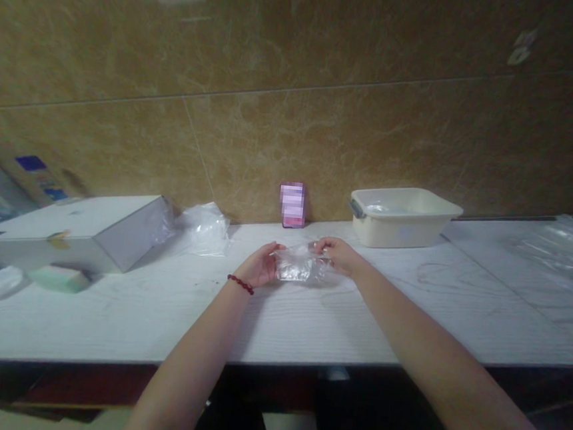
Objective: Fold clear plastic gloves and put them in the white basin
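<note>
Clear plastic bag [300,268], one, crinkled: held over the table [156,327] between left hand [263,266] and right hand [339,254], each grip closed on one side of it. Phone [293,207], one: propped against the wall [283,134] beyond. Cream basin [400,230]: placed to the right. White box [80,220]: set at the left.

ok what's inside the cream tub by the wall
Some clear plastic shows inside the cream tub, toward its left end. Its near side hides the bottom, so anything lower cannot be seen.
</note>
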`<state>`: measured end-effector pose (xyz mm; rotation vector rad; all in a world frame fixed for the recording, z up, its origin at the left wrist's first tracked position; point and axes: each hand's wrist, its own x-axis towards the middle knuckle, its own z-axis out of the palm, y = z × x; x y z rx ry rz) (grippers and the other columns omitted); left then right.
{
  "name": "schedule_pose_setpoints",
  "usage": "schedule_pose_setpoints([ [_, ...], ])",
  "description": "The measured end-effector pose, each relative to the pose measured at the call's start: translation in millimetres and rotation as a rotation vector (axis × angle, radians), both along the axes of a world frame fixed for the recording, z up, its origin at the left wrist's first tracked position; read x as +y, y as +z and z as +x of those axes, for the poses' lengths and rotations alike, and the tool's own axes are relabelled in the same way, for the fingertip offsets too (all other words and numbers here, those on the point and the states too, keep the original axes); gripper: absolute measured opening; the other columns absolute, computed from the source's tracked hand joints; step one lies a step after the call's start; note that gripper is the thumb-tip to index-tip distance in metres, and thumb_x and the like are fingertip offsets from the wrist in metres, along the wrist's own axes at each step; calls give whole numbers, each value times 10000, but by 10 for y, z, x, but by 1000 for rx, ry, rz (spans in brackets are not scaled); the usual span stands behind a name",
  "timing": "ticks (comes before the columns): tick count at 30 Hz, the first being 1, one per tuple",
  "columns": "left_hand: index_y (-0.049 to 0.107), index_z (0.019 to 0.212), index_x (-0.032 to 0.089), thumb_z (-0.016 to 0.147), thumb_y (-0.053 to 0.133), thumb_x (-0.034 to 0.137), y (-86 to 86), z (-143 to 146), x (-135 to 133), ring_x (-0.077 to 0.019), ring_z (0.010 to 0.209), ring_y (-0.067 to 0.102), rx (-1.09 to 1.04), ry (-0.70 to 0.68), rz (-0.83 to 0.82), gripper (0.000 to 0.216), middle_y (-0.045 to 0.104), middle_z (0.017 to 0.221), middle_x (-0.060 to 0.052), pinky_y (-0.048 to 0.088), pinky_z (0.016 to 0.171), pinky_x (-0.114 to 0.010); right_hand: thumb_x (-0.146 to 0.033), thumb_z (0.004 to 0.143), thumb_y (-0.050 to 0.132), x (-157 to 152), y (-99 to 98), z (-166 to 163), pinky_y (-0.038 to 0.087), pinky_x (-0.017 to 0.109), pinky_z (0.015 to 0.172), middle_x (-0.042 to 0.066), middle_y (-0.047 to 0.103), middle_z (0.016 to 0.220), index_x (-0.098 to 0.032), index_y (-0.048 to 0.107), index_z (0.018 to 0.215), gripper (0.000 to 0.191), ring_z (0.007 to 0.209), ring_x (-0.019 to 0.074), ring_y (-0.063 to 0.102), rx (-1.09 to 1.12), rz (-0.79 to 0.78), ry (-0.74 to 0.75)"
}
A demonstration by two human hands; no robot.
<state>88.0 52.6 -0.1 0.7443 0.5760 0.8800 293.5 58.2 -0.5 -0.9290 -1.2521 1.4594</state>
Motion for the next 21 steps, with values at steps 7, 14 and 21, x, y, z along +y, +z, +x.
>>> schedule_pose_setpoints([
  [7, 438, 1039, 237, 688, 519, 110, -10, 19, -39, -115, 644, 565, 87, -62, 88, 382, 559, 824, -18, 476, 583, -268, -64, 478, 465, 57, -40, 2, 381, 241, 634, 19, 596, 709, -133, 529, 444, 101, 659, 111, 525, -42, 135, -34],
  [14, 564, 807, 118, 654, 543, 64, -134, 57, 29, -110, 641, 558, 205, -14, 153, 164, 585, 741, -56, 449, 614, -222, -103, 508, 571, 60, -33, -7, 391, 247, 699, 29, 575, 887, -131, 530, 487, 54, 769, 123, 525, -39, 174, -42],
  [21, 585, 850, 117, 597, 598, 87, -122, 64, 53, -88, 557, 536, 260, 180, 240, 255, 593, 679, -31, 413, 524, -194, -360, 629, 599, 24, 0, 15, 441, 278, 639, 24, 565, 829, -216, 460, 940, 370, 712, 121, 537, -29, -112, -15],
])
